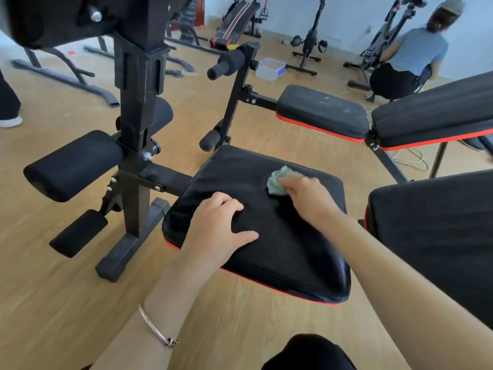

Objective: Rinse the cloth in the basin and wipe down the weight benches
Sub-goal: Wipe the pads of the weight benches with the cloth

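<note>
The cloth [276,182] is a small, pale green wad, crumpled into soft folds. It lies on the far right part of a weight bench's seat pad [280,249], near the pad's back edge. The right hand [306,194] holds it from the near side, with its fingers bunched around the wad and pressing it onto the surface. The fingertips are blurred, so the exact grip is hard to read.

The pad is black, smooth and slightly glossy, a rounded rectangle with a thin red band along its lower edge, and it shows faint streaks. The left hand [218,228] rests on the pad's near left part, holding nothing, its fingers spread and gently bent and the thumb out to the side. A thin silver bracelet [157,329] circles that wrist.

To the right, a larger pad [440,236] of the same black material sits just beside the seat. To the left stands the bench's matte black steel frame [136,124] of bolted square tubing, which carries thick cylindrical foam rollers [72,165].

Behind the seat is a second bench [322,112], also black with red trim, its pad dusty with pale smudges. Further back, a clear plastic basin [270,68] with a blue clip sits on the light wood-grain floor [53,303]. In the far right corner a person [416,52] in a blue top crouches by other exercise machines.
</note>
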